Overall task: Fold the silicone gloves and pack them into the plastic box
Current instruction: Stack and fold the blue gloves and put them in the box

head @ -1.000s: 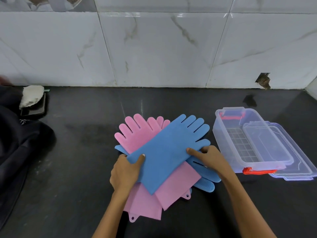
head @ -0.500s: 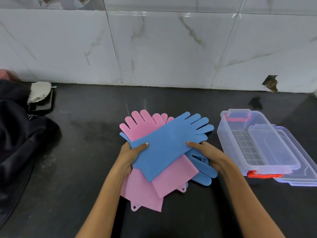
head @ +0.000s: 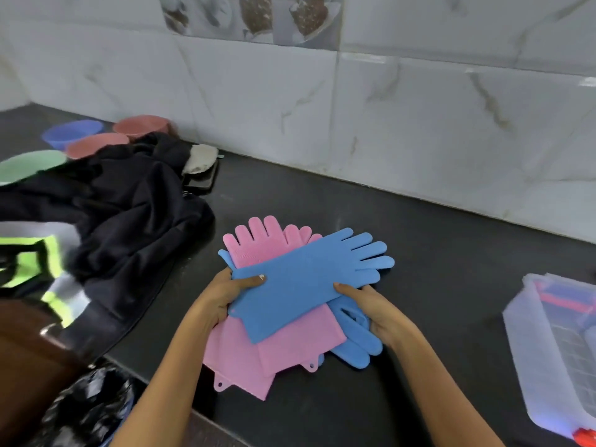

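A blue silicone glove lies on top of a stack of gloves, its fingers pointing up and right. My left hand grips its left edge near the cuff, thumb on top. My right hand holds its right edge, thumb on top. Under it lie two pink gloves, fingers pointing away from me, and a second blue glove sticking out at the lower right. The clear plastic box with red clasps stands open at the right edge, partly cut off.
A dark cloth is heaped on the black counter at the left, with a green-and-grey item beside it. Blue, pink and green bowls stand at the far left. A tiled wall runs behind. The counter's front edge crosses the lower left.
The camera has swung left and tilted, so the box slid to the right edge and the bowls came into view. Both hands keep the same hold on the top blue glove.
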Action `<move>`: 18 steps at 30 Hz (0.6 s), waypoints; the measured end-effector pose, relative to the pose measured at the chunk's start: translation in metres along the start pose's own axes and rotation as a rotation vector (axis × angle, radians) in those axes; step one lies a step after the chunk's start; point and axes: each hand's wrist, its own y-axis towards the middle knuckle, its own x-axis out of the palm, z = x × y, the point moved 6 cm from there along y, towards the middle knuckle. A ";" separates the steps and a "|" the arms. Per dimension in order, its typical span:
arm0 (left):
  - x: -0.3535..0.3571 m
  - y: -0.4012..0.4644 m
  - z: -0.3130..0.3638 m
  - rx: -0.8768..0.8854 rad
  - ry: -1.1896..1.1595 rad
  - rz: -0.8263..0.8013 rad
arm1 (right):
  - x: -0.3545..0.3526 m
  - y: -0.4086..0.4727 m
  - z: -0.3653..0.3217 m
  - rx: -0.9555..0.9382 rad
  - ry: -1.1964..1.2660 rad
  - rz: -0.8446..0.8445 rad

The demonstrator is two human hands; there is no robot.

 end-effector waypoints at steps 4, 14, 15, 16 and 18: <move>-0.069 -0.002 0.014 0.048 0.083 0.169 | 0.070 0.021 0.007 -0.007 -0.066 -0.118; -0.111 -0.028 0.030 0.180 0.674 0.719 | 0.117 0.043 0.012 -0.026 -0.262 -0.068; -0.110 -0.031 0.029 0.174 0.685 0.745 | 0.118 0.043 0.012 -0.028 -0.266 -0.072; -0.110 -0.032 0.028 0.170 0.691 0.766 | 0.119 0.044 0.011 -0.030 -0.270 -0.078; -0.111 -0.036 0.027 0.166 0.707 0.801 | 0.121 0.045 0.009 -0.027 -0.279 -0.090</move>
